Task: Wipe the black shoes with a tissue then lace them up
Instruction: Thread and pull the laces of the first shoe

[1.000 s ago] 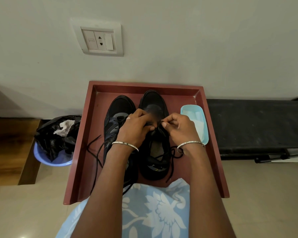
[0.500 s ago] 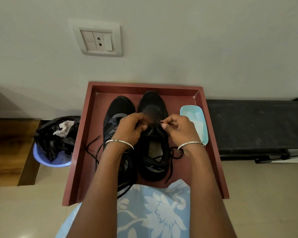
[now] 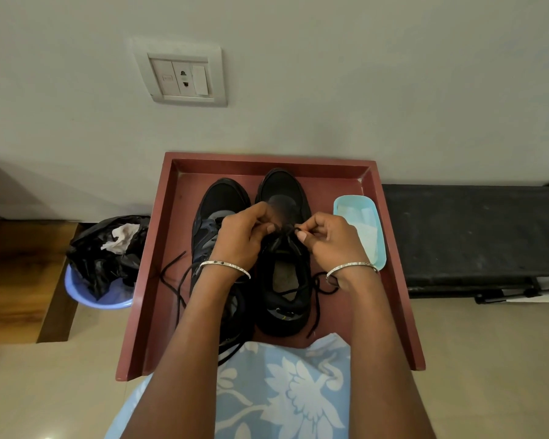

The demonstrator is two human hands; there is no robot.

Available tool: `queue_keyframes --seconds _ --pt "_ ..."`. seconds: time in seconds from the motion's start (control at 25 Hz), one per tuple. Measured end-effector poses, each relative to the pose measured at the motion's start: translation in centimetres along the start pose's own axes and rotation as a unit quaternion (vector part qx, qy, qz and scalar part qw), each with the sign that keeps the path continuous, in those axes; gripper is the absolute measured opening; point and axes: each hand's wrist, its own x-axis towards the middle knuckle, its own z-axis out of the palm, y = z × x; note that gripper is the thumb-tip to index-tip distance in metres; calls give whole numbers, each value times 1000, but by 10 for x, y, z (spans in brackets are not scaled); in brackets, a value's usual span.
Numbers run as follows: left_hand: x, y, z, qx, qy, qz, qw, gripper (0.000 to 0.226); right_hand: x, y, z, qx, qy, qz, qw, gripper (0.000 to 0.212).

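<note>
- Grey wall point(image 3: 362, 74) fills the top half, with a white switch plate point(image 3: 184, 77) set in it.
- Pale floor point(image 3: 488, 359) lies below, and a strip of brown wood shows at the far left.
- A big red tray point(image 3: 355, 318) sits on the floor against the wall.
- A black rack point(image 3: 463, 236) stands just beside the tray on one side.
- A blue cloth with white flowers point(image 3: 282, 391) covers the person's lap at the near edge of the tray.
- A blue tub point(image 3: 99, 299) sits beside the tray on the other side. It holds a black bag point(image 3: 102, 261) with a crumpled white tissue point(image 3: 121, 237) on top.
- The black shoes stand side by side in the middle of the tray, toes to the wall: the shoe by the box point(image 3: 282, 188) and the other shoe point(image 3: 224, 198).
- The left hand point(image 3: 238, 239) and the right hand point(image 3: 333, 239) meet over the front of the shoe by the box. Both hands have curled fingers and pinch its lace point(image 3: 316, 307) between finger and thumb.
- A light blue box point(image 3: 358, 205) sits in the tray near the right hand, with pale sheets inside.
- The loose ends of the lace hang over the shoe's side onto the tray.
- The other shoe's lace point(image 3: 171, 270) trails loose on the tray.
- A thin silver bangle point(image 3: 225, 266) is on each wrist.
</note>
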Motion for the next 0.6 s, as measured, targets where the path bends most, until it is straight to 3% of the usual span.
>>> queue_keyframes --seconds 0.28,0.48,0.6 --pt "0 2 14 -14 52 -36 998 19 4 1 7 -29 5 -21 999 13" --pt "-1 1 7 -45 46 -87 994 17 2 5 2 -25 0 -28 999 20" --pt "-5 4 1 -1 18 -111 994 12 0 7 0 -107 -15 -41 993 33"
